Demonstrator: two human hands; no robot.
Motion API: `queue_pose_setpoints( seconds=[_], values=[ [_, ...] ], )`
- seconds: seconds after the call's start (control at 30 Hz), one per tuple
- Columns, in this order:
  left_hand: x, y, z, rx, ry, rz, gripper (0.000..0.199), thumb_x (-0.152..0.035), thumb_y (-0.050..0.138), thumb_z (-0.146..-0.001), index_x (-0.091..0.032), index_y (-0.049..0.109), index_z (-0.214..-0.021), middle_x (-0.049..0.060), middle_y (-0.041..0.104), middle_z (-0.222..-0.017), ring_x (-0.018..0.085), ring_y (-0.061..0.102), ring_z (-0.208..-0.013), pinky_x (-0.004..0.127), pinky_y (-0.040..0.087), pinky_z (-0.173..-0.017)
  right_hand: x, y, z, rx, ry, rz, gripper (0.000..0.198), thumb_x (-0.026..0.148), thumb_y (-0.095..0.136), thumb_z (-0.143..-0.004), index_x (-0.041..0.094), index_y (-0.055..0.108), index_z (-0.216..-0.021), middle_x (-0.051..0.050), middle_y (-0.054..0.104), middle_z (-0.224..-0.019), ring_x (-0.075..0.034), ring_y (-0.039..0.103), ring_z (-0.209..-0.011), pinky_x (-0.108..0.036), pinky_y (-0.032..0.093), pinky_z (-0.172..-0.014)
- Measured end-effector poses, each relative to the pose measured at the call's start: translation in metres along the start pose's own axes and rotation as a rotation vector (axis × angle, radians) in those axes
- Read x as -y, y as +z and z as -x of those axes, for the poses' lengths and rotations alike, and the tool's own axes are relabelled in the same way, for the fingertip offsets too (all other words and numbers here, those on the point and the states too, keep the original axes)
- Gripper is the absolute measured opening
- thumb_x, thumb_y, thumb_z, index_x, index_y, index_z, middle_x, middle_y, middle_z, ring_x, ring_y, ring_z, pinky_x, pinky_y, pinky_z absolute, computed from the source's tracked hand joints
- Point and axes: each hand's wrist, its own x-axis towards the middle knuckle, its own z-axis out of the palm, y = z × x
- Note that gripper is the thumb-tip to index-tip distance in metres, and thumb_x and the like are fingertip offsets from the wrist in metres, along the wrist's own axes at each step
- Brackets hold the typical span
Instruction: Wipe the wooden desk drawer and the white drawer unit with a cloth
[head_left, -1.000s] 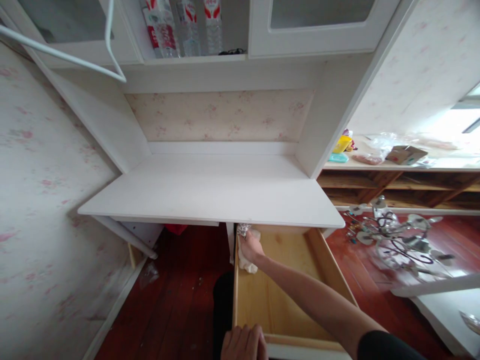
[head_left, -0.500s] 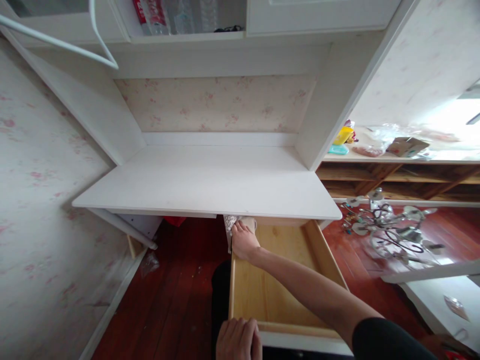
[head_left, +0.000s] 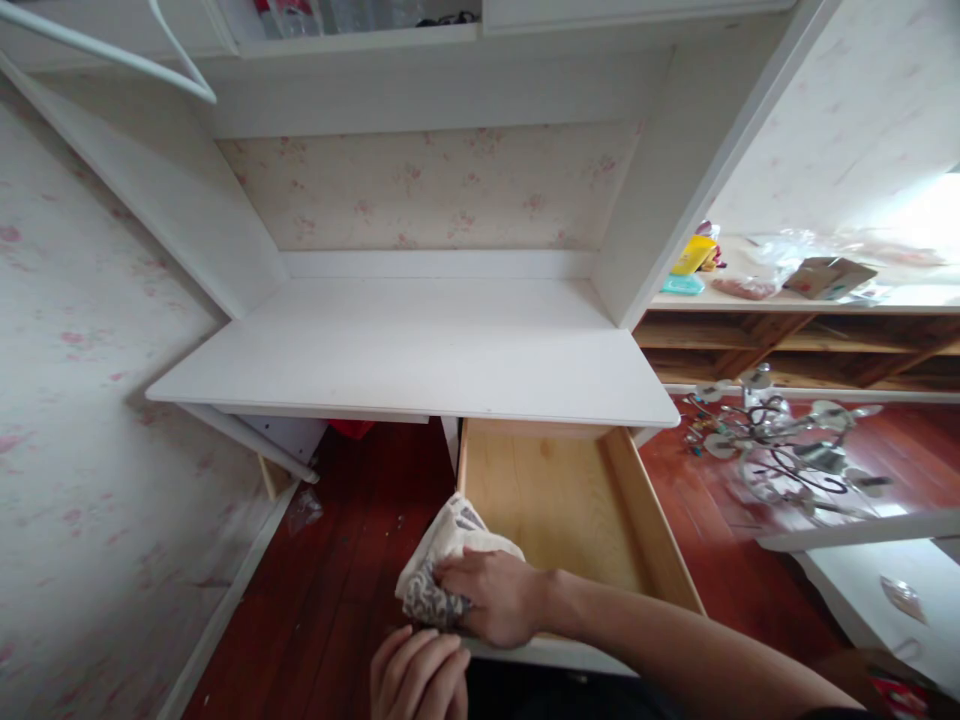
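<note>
A pale cloth with a grey pattern point(head_left: 427, 595) is bunched over the near left corner of the pulled-out wooden drawer point(head_left: 555, 500). My right hand point(head_left: 499, 595) is closed on the cloth and presses it against the drawer's left side, with part of the cloth hanging outside. Just below, my left hand point(head_left: 420, 675) has its fingers curled over the drawer's front at the left corner; the hand hides the exact grip. The drawer's bare wood bottom shows behind my right forearm.
Above the drawer spreads the white desk top point(head_left: 420, 350), with a hutch holding bottles. On the red floor at right lies a chandelier point(head_left: 787, 440), near a low shelf point(head_left: 795, 345) with bags and a box. A flowered wall point(head_left: 75, 450) stands at left.
My right hand has drawn the cloth from the drawer's back left corner along its left side to the front. My left hand has shifted a little left, and the view has tilted down slightly.
</note>
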Motion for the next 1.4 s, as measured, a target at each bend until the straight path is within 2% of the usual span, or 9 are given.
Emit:
queue_pose_setpoints(
  seconds=[0.1,0.23,0.43,0.67,0.83,1.03,1.17,1.3,1.4],
  values=[
    [0.010,-0.012,-0.016,0.074,0.055,0.000,0.021,-0.010,0.060,-0.085,-0.025,0.069,-0.096,0.001,0.073,-0.084,0.017,0.068,-0.084,0.035,0.052,-0.087,0.013,-0.004,0.008,0.094,0.006,0.074,0.030,0.034,0.051,-0.086,0.022,0.064,-0.110,-0.008,0.074,-0.107,-0.026,0.070,-0.094,-0.032,0.051,-0.076],
    [0.004,-0.002,-0.028,0.086,-0.009,0.081,0.022,-0.009,0.059,-0.086,-0.023,0.069,-0.100,0.003,0.072,-0.091,0.018,0.066,-0.089,0.036,0.052,-0.086,0.013,-0.014,0.028,0.130,0.132,0.093,0.030,0.040,0.047,-0.089,0.026,0.067,-0.106,-0.005,0.076,-0.093,-0.024,0.071,-0.081,-0.029,0.046,-0.063],
    [-0.008,0.026,-0.028,0.177,-0.053,0.202,0.022,-0.008,0.056,-0.089,-0.019,0.068,-0.103,0.006,0.069,-0.099,0.016,0.065,-0.093,0.029,0.052,-0.083,-0.010,-0.031,0.105,0.095,0.320,0.084,0.023,0.034,0.053,-0.083,0.025,0.069,-0.097,-0.007,0.076,-0.084,-0.027,0.072,-0.078,-0.030,0.043,-0.059],
    [-0.019,0.050,-0.039,0.257,-0.032,0.194,0.017,-0.017,0.050,-0.095,-0.019,0.065,-0.104,0.005,0.069,-0.097,0.015,0.065,-0.089,0.027,0.051,-0.081,-0.027,-0.052,0.219,0.009,0.530,0.100,0.014,0.022,0.055,-0.076,0.022,0.067,-0.085,-0.007,0.069,-0.075,-0.022,0.066,-0.074,-0.033,0.044,-0.071],
    [-0.034,0.064,-0.042,0.286,0.019,0.196,0.019,-0.017,0.047,-0.097,-0.018,0.064,-0.102,0.004,0.069,-0.092,0.015,0.065,-0.084,0.028,0.050,-0.080,-0.043,-0.062,0.246,-0.065,0.613,-0.099,0.014,0.022,0.055,-0.077,0.020,0.066,-0.084,-0.004,0.064,-0.082,-0.018,0.058,-0.075,-0.029,0.045,-0.069],
    [-0.038,0.067,-0.036,0.333,0.103,0.141,0.023,-0.016,0.042,-0.097,-0.019,0.065,-0.098,0.001,0.071,-0.086,0.015,0.065,-0.079,0.030,0.048,-0.078,-0.055,-0.100,0.262,-0.459,0.673,-0.430,0.027,0.035,0.053,-0.086,0.018,0.068,-0.100,-0.003,0.071,-0.092,-0.023,0.063,-0.087,-0.031,0.051,-0.079],
    [-0.035,0.067,-0.034,0.375,0.153,0.106,0.030,-0.017,0.036,-0.099,-0.020,0.066,-0.097,0.001,0.071,-0.086,0.015,0.066,-0.078,0.030,0.049,-0.076,-0.033,-0.130,0.275,-0.603,0.734,-0.239,0.041,0.043,0.053,-0.087,0.019,0.069,-0.116,-0.009,0.073,-0.106,-0.029,0.065,-0.098,-0.040,0.051,-0.093],
    [-0.036,0.070,-0.031,0.372,0.131,0.124,0.030,-0.016,0.037,-0.099,-0.020,0.067,-0.097,0.001,0.072,-0.087,0.015,0.066,-0.079,0.030,0.048,-0.078,-0.023,-0.110,0.273,-0.417,0.674,-0.060,0.056,0.023,0.047,-0.086,0.022,0.055,-0.141,-0.009,0.052,-0.147,-0.028,0.046,-0.137,-0.044,0.030,-0.118],
    [-0.036,0.071,-0.027,0.366,0.093,0.144,0.024,-0.017,0.043,-0.098,-0.021,0.066,-0.100,0.001,0.072,-0.088,0.014,0.066,-0.080,0.028,0.047,-0.077,-0.040,-0.072,0.265,-0.162,0.628,-0.041,0.073,0.008,0.045,-0.074,0.021,0.050,-0.146,-0.010,0.047,-0.151,-0.025,0.038,-0.143,-0.046,0.024,-0.121]
  ],
)
